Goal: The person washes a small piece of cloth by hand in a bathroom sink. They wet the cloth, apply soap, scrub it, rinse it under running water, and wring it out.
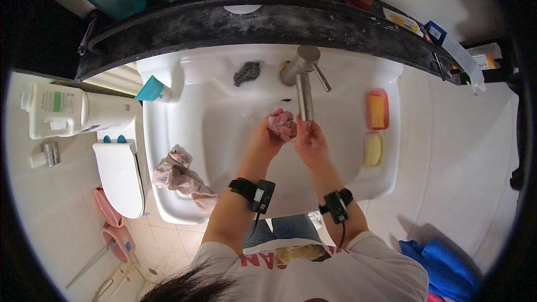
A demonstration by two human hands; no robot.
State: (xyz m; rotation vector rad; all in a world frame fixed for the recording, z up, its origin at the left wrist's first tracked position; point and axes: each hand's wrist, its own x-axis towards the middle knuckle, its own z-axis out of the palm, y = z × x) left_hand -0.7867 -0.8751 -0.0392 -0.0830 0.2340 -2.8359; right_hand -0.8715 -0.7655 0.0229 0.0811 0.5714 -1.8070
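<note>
Over the white sink basin [235, 173], my left hand [269, 138] is closed around a bunched, wet-looking pink cloth [283, 125]. My right hand [312, 144] is just beside it, under the spout of the metal tap [304, 92]. Its palm is turned up and the fingers look loosely apart, partly hidden by the spout; nothing shows in it. A second crumpled pinkish cloth [182, 179], which looks like a sock, lies on the sink's left rim.
On the right rim sit an orange soap in a red dish [378, 110] and a pale yellow soap [374, 150]. A teal-capped tube [155, 90] and a dark scrubber [246, 73] are at the back. A black shelf [184, 28] overhangs the far edge; blue cloth [442, 268] lies lower right.
</note>
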